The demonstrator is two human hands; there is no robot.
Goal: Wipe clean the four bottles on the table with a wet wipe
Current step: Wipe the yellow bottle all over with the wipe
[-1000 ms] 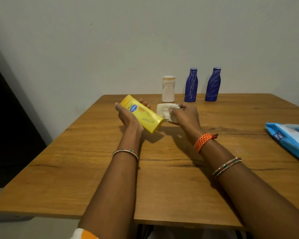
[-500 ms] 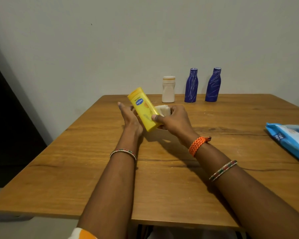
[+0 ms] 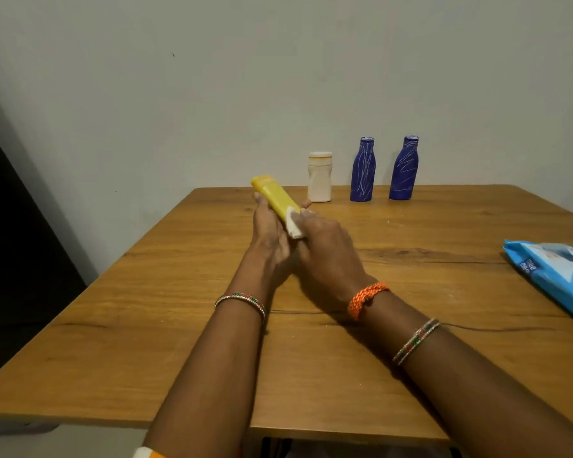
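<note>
Yellow bottle: held above the table in front of the person, tilted with its far end raised toward the wall; its near end is covered by the hands.
Left hand: seen from the back, wrapped under and around the lower body of the yellow bottle; a fingertip shows past the bottle's far side.
Right hand: closed on the wet wipe, which is pressed against the bottle's near end; both hands are brought together, touching.
White bottle: upright near the far table edge, untouched.
Blue bottles: left blue bottle and right blue bottle are upright beside the white one, apart from each other.
Wipe pack: lying at the right edge of the table, cut off by the frame.
Handling, judged: the yellow bottle is taken to be light, stiff plastic, smooth and likely slippery once wetted; a hold round the mid-body is advised, with the body turned so each face is reached. The wipe is soft and limp and must be kept bunched.
Step, judged: first bottle under wiping; three appear not yet handled.
Not determinable: the bottle's cap end, its label, the far side, any dirt, and how much wipe is folded inside the right hand.
</note>
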